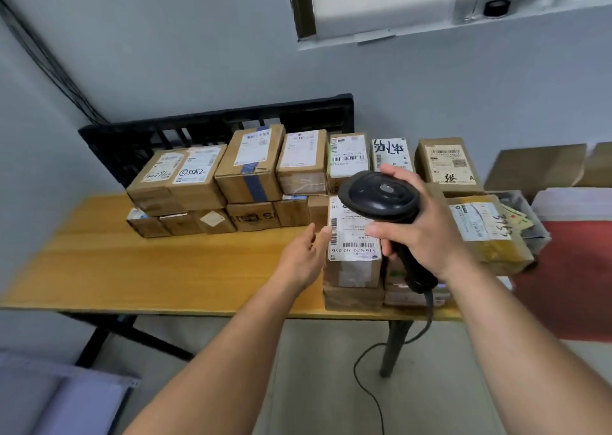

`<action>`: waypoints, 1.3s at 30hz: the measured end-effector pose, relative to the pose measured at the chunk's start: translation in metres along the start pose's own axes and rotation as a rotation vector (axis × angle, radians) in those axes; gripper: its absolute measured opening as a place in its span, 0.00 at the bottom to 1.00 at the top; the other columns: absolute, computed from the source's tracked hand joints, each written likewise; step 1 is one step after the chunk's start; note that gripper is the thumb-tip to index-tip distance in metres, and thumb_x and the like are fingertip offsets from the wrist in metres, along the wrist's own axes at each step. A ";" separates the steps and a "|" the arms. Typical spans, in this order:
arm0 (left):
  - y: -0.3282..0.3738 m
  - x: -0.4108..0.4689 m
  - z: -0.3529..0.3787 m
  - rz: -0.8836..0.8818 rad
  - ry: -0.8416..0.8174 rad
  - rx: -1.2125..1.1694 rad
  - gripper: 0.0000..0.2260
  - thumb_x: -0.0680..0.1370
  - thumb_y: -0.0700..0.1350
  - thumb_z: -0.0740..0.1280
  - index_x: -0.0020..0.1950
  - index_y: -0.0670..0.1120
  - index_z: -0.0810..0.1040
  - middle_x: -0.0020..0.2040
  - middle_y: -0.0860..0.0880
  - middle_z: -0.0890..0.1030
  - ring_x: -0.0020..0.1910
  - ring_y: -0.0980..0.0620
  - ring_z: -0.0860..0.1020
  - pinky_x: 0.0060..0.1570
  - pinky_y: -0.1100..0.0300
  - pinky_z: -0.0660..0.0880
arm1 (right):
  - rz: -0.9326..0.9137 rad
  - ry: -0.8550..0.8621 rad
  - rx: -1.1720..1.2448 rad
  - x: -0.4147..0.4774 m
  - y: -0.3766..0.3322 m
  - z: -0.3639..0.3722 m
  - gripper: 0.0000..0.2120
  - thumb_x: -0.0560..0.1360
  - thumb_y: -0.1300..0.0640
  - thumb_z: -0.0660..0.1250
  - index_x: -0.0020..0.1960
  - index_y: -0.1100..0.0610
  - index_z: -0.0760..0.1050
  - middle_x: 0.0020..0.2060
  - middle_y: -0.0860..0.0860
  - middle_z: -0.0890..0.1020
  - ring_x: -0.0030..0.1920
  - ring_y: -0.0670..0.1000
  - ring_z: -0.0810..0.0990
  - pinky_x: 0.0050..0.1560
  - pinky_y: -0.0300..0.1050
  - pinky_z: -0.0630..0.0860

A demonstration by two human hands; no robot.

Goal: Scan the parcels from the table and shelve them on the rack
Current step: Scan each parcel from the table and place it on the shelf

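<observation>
The fingers [377, 231] of the right hand [427, 236] are wrapped round the handle of a black barcode scanner [381, 196], its rounded head held over a labelled parcel [352, 239]. The left hand [304, 255] is stretched out flat, fingers straight, their tips at the parcel's left side and gripping nothing. The parcel, a small brown carton under a white barcode label, is stacked on another carton at the near edge of the wooden table [132, 269]. It is judged light and stiff — best taken by its two opposite cardboard sides, since the glossy label and tape look slippery. Further back, more cartons [251, 163] are piled in two layers, taped and scrawled with marker, and the scanner's cable [364, 368] is trailed to the floor.
</observation>
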State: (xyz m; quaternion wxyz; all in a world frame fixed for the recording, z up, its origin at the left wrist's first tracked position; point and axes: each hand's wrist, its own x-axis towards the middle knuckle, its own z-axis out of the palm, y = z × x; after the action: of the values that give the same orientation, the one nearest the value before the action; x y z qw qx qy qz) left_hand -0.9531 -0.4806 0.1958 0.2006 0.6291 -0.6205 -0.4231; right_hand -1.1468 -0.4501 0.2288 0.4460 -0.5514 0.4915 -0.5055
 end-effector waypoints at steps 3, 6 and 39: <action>0.001 0.000 0.004 -0.053 -0.089 -0.079 0.34 0.78 0.68 0.54 0.73 0.44 0.70 0.70 0.46 0.75 0.68 0.48 0.72 0.69 0.53 0.68 | 0.083 -0.058 0.058 0.006 0.012 0.002 0.38 0.68 0.69 0.76 0.70 0.45 0.67 0.48 0.55 0.83 0.28 0.55 0.78 0.28 0.49 0.78; -0.002 0.001 0.008 -0.068 -0.136 -0.129 0.29 0.79 0.65 0.55 0.74 0.50 0.69 0.71 0.49 0.73 0.69 0.50 0.71 0.69 0.52 0.68 | 0.112 -0.086 0.096 0.008 0.021 0.004 0.37 0.68 0.68 0.76 0.70 0.44 0.68 0.49 0.54 0.84 0.28 0.55 0.78 0.27 0.48 0.77; -0.023 -0.017 -0.058 0.071 0.068 -0.415 0.45 0.69 0.42 0.77 0.78 0.60 0.55 0.56 0.46 0.80 0.53 0.53 0.80 0.46 0.64 0.74 | 0.005 -0.179 0.073 0.002 -0.018 0.040 0.37 0.68 0.66 0.77 0.69 0.41 0.68 0.50 0.54 0.83 0.30 0.57 0.80 0.32 0.52 0.79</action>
State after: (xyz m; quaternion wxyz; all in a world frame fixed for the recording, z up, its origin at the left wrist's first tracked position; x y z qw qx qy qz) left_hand -0.8914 -0.4768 0.2149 0.3614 0.5659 -0.5349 -0.5128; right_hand -1.1056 -0.4498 0.2429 0.5090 -0.5765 0.4325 -0.4706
